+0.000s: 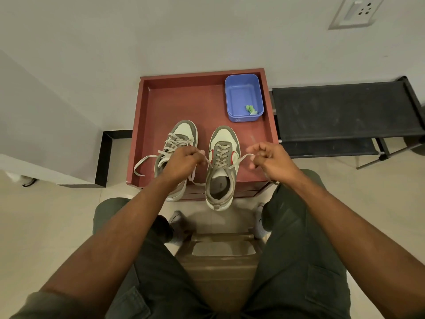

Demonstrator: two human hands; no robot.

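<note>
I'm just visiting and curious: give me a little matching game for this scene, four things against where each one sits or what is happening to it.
Things:
1. blue tub
2. green scrap
3. shoe on the right
4. black rack

Places or states:
A. beside the red tray, off its right edge
B. its lace pinched at both ends by the left hand and right hand
C. in the tray's far right corner
D. inside the tub

Pairs: 1-C, 2-D, 3-B, 4-A

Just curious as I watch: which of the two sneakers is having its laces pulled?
The sneaker nearer the blue tub: the left hand and right hand each pinch one of its lace ends. The other sneaker has laces lying loose.
</note>
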